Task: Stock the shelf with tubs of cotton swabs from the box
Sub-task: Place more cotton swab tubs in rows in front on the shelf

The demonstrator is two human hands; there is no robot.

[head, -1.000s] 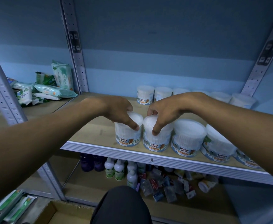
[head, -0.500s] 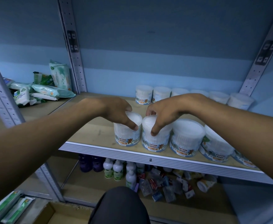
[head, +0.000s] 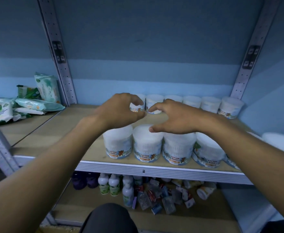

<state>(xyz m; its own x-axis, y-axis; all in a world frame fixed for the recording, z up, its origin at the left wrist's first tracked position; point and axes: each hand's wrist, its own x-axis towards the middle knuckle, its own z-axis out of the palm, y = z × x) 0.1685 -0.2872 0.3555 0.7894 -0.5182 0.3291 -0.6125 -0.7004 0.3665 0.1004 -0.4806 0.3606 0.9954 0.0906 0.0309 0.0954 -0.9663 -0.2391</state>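
Note:
White tubs labelled Cotton Buds stand in a front row along the edge of the wooden shelf [head: 57, 132]; the leftmost tub [head: 117, 143] and the one beside it [head: 147, 145] are under my hands. A back row of tubs [head: 191, 101] lines the wall. My left hand [head: 119, 111] hovers above the leftmost tub with fingers curled apart, holding nothing. My right hand [head: 174, 118] hovers above the second and third tubs, fingers spread, thumb close to a lid. The box is out of sight.
Packs of wet wipes [head: 35, 105] lie on the neighbouring shelf at the left, beyond a perforated metal upright [head: 60, 68]. The lower shelf holds bottles [head: 111, 184] and small loose packets [head: 163, 197]. My dark-clad knee [head: 109, 219] is at the bottom.
Both hands have let go of the two front tubs and lifted up off them, fingers opening. The two tubs stay standing in the front row.

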